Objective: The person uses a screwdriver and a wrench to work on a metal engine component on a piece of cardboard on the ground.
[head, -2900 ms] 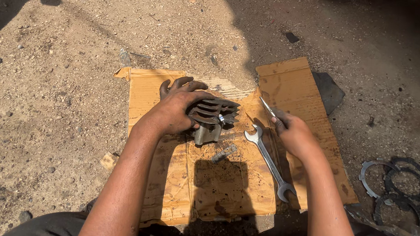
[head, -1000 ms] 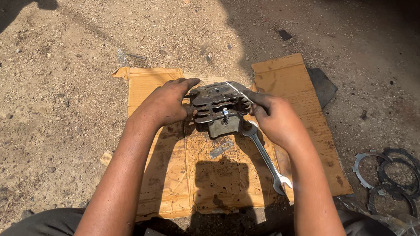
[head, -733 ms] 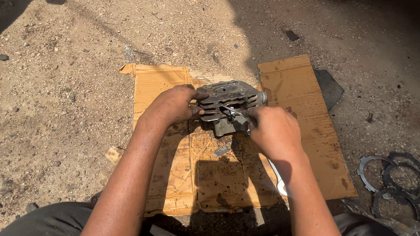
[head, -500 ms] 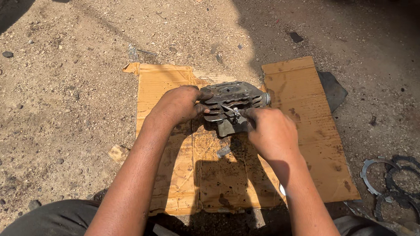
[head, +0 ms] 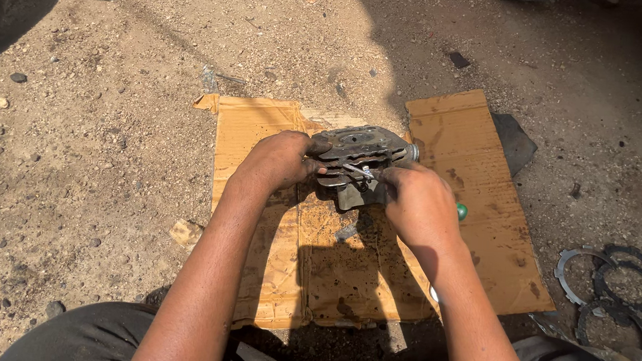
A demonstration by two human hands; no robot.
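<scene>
While the left hand (head: 282,160) steadies the finned engine part (head: 359,157) mid-frame, the right hand (head: 415,204) grips a screwdriver (head: 362,171) at it; work unfinished

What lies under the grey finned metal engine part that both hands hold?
Stained brown cardboard lies under the grey finned metal engine part. The left hand and right hand cover the spot directly beneath.

A flattened brown cardboard box (head: 377,227) lies opened out on the sandy ground. It is roughly rectangular, tan with darker oily stains across its middle, and creased into panels. Its far-right panel sits slightly raised and angled away from the rest, and a torn flap curls at its far-left corner. Beyond this cardboard, no other package, label, sign or screen shows anywhere around it.
</scene>
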